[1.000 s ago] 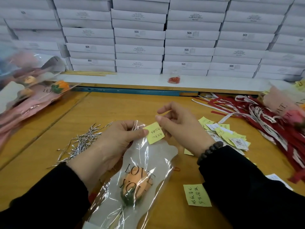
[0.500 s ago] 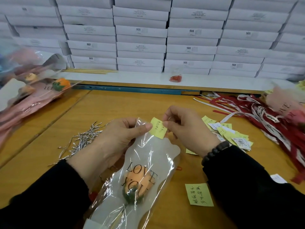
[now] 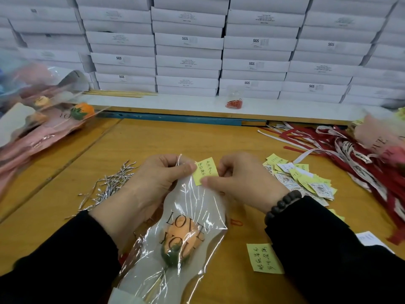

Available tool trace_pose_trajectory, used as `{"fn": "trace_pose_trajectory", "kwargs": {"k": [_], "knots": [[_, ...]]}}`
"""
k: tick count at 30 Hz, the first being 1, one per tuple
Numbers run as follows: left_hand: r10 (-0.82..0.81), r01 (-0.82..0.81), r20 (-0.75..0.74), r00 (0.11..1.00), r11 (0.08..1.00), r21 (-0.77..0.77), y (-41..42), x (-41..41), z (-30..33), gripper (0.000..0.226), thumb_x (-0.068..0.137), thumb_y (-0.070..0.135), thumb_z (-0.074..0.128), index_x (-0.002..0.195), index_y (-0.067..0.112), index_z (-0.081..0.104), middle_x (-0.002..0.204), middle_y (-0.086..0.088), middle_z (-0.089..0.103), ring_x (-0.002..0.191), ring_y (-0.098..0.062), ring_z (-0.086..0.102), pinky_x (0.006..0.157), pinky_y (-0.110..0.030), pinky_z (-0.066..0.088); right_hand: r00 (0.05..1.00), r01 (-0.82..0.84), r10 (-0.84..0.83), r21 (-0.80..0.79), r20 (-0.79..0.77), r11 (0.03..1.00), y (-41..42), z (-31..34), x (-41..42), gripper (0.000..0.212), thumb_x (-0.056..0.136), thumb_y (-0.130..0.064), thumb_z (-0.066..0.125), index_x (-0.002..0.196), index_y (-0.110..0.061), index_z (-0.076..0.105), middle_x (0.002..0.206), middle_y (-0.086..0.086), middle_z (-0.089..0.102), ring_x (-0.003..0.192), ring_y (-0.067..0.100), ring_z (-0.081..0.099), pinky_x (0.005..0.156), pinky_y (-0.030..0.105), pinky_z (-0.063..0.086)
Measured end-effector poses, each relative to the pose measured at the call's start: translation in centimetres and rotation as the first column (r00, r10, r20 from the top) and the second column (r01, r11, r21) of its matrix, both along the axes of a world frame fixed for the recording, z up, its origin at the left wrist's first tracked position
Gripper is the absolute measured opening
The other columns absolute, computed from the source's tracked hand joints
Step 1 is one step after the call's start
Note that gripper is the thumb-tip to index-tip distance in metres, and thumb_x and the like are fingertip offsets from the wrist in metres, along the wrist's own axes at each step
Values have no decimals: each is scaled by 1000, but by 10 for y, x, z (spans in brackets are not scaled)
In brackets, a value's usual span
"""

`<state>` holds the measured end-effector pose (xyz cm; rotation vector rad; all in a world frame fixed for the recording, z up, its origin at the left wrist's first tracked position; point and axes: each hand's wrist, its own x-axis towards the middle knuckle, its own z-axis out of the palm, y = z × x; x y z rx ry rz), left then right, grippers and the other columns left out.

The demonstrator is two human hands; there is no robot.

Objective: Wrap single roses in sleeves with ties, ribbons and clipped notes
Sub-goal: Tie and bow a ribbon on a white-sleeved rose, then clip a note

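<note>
A yellow note (image 3: pixel 205 171) with handwriting is sitting at the top edge of a clear sleeve (image 3: pixel 186 211), which is lying on the wooden table (image 3: pixel 153 139) directly in front of the person. Inside the sleeve, an orange rose (image 3: pixel 183 240) is lying bud-up under the printed words "LOVE YOU", green calyx below it. The left hand (image 3: pixel 153 183) is gripping the sleeve's top, thumb pressing the note's left edge. The right hand (image 3: pixel 241 183) is pinching the note's right and lower edge between thumb and curled fingers; a dark bead bracelet (image 3: pixel 282 205) is showing at its wrist.

Silver ties (image 3: pixel 109 185) are lying in a loose heap just left of the left hand. A second yellow note (image 3: pixel 264 257) is lying beside the right sleeve. More notes (image 3: pixel 300 181) are piled right of the right hand, and red and white ribbons (image 3: pixel 341 150) are spreading beyond them. Wrapped roses (image 3: pixel 43 123) are stacking at far left. White boxes (image 3: pixel 188 44) are lining the back, with a small bag of red clips (image 3: pixel 234 102) on the ledge below them.
</note>
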<state>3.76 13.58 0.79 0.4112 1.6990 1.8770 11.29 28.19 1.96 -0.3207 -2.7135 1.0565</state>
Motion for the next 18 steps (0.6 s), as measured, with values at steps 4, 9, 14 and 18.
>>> {"fn": "trace_pose_trajectory", "kwargs": {"k": [4,9,14,18], "knots": [[-49,47,-47,998,998,-36,-1,0,1,8,66,14,69,69,7,68,68,-12,68,54,-18,62,51,-25,53,994,-106,103,-199,-26,974,-5,0,2,5,85,-19,66,82,-23,64,70,-7,60,52,1,53,49,16,41],[-31,30,-48,998,999,-21,-2,-2,1,29,62,13,70,88,-1,69,86,-20,67,66,-24,62,58,-27,54,982,45,-62,-94,-179,995,0,2,1,33,96,-15,48,66,-28,46,67,-1,56,43,-1,49,41,8,34],[-32,28,-93,995,998,-48,2,1,1,33,70,7,69,97,-10,62,95,-31,63,78,-32,59,68,-32,51,985,-23,3,-115,-172,993,1,11,1,33,100,-21,35,69,-21,44,66,-2,50,52,5,43,40,8,33],[-75,64,-149,986,995,-75,4,4,-1,23,78,-2,65,99,-9,62,89,-22,60,71,-25,56,61,-28,46,979,-137,112,-137,-173,981,-3,12,-2,26,95,-14,50,70,-19,56,59,-6,53,44,-2,49,47,11,37]]}}
